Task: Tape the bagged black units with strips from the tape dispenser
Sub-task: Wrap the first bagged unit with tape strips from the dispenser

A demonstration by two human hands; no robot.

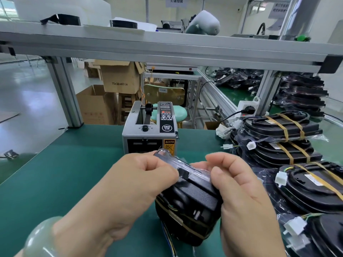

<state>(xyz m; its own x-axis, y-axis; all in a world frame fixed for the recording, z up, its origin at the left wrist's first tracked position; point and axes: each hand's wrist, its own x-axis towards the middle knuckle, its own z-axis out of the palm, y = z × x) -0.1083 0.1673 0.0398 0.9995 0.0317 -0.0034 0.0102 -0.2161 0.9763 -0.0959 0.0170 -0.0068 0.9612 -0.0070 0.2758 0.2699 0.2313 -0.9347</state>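
A bagged black unit (193, 199) stands on edge on the green mat (78, 175), close to me at centre. A strip of tape runs around its lower part. My left hand (133, 184) grips its upper left side, fingers curled over the clear bag. My right hand (239, 191) holds the upper right side, thumb pressed on the plastic film at the top edge. Behind the unit stands the grey tape dispenser (150, 127) with its black slot facing me.
Stacks of taped bagged black units (284, 130) with white connectors fill the right side of the mat. An aluminium shelf frame (167, 47) crosses overhead, with posts at left and right. Cardboard boxes (118, 76) and a stool stand beyond the bench.
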